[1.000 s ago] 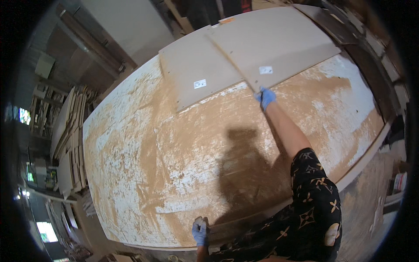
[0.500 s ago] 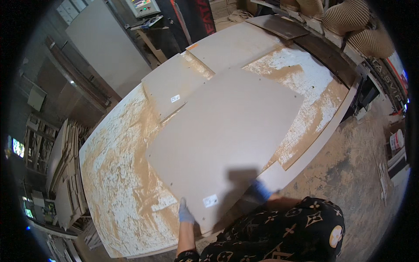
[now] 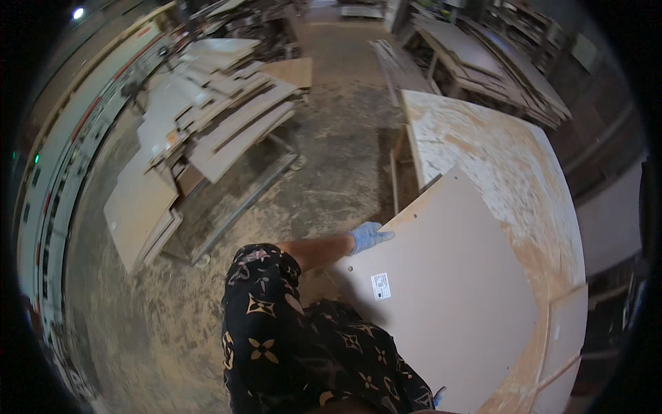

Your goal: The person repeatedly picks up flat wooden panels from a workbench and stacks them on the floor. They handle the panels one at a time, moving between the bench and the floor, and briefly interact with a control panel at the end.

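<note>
Blue-gloved, a worker's left hand (image 3: 370, 237) pinches the edge of a large beige drilled panel (image 3: 448, 297) at the panel's ten o'clock, part of the glove lying over the top face. At its six o'clock, only blue tips of the right hand (image 3: 439, 395) show past a black printed shirt (image 3: 310, 345); whether they pinch or merely press, the view cannot tell.

The panel spreads from mid-view toward five o'clock, overlapping a sawdust-streaked white table (image 3: 476, 138); whether it rests there or is held just above is unclear. Good handling likely means firm holds on both edges and an even lift rather than a drag through grit. The side under the left hand shows against the floor (image 3: 345, 138), so it could dip first.

A white label (image 3: 380, 286) faces up. At four o'clock, a smaller panel (image 3: 569, 317) on the table calls for a careful swing. Toward ten o'clock, a wheeled cart (image 3: 246, 208) bears stacked boards (image 3: 241, 131), whose jutting ends probably deserve a wide berth.
</note>
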A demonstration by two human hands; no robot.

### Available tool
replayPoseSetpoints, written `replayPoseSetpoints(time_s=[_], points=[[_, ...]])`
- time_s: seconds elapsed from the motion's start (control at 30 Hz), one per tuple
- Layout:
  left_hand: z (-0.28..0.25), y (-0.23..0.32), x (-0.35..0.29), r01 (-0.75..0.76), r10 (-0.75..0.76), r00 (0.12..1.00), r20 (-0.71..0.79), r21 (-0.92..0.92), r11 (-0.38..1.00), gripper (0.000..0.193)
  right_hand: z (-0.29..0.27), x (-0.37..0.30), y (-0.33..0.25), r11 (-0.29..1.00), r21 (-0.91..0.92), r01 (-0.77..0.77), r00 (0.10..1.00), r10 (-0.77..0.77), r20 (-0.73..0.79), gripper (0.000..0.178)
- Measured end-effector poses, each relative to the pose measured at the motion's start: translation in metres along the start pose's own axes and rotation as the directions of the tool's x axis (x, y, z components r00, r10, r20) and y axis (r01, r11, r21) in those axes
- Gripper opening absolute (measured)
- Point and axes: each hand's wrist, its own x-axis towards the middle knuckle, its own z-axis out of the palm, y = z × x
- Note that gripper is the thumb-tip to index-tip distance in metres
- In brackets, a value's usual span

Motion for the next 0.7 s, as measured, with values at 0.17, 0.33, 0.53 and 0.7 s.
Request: replayPoseSetpoints(time_s=[0.17, 0.33, 0.53, 0.7], points=[[-0.030, -0.017, 0.068, 0.002, -0.034, 0.981, -0.190, -0.164, 0.986, 0.050, 0.071, 0.168, -0.108, 0.964, -0.128, 0.231, 0.973, -0.231, 0.018, 0.050], [-0.008, -0.077, 0.076, 0.012, -0.136, 0.924, -0.359, -0.327, 0.945, 0.059, 0.131, 0.253, -0.157, 0.941, -0.117, 0.316, 0.945, -0.301, 0.129, 0.047], [0.045, -0.130, 0.045, -0.061, -0.217, 0.837, -0.503, -0.478, 0.876, 0.055, 0.153, 0.277, -0.143, 0.985, -0.136, 0.106, 0.994, -0.100, 0.049, 0.047], [0.066, -0.149, 0.027, -0.087, -0.281, 0.812, -0.512, -0.581, 0.809, 0.059, 0.144, 0.285, -0.128, 0.987, -0.162, 0.001, 0.989, 0.022, 0.144, 0.051]])
